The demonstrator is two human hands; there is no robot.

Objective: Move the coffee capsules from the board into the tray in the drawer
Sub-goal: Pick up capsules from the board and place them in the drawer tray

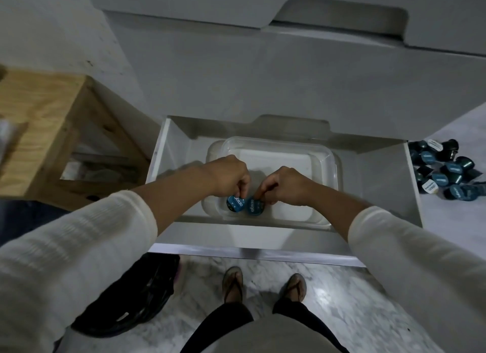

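Note:
A clear plastic tray lies in the open white drawer. My left hand pinches a blue-lidded coffee capsule at the tray's near left corner. Right beside it, my right hand pinches a second blue capsule. The two capsules touch or nearly touch, low inside the tray. A pile of several dark capsules with blue and white lids lies on the white surface to the right of the drawer.
A wooden stool stands left of the drawer. A black bag lies on the marble floor at lower left. My feet in sandals stand in front of the drawer front. Grey cabinet fronts rise behind.

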